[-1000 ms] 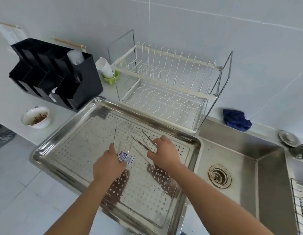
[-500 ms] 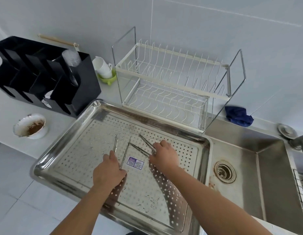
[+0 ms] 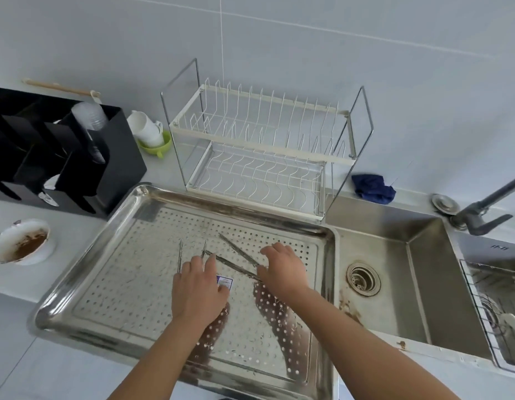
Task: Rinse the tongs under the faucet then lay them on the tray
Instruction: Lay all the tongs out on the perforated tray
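The shiny silver perforated steel tray point(image 3: 86, 287) carries a regular grid of small round holes and a small white-and-purple sticker point(image 3: 225, 282) near its middle. Behind the tray stands a cream-white wire dish rack point(image 3: 259, 157); left of the tray, a matte black compartment organiser point(image 3: 117, 157) and a white bowl smeared brown point(image 3: 21, 241). Right of the rack lies a dark blue crumpled cloth point(image 3: 372, 188).

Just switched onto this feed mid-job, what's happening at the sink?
A person is leaning over the perforated steel tray beside the sink. Two pairs of thin metal tongs lie on it: the left hand rests over the left pair, the right hand over the right pair. Whether the fingers are gripping or letting go isn't clear. No water shows at the faucet.
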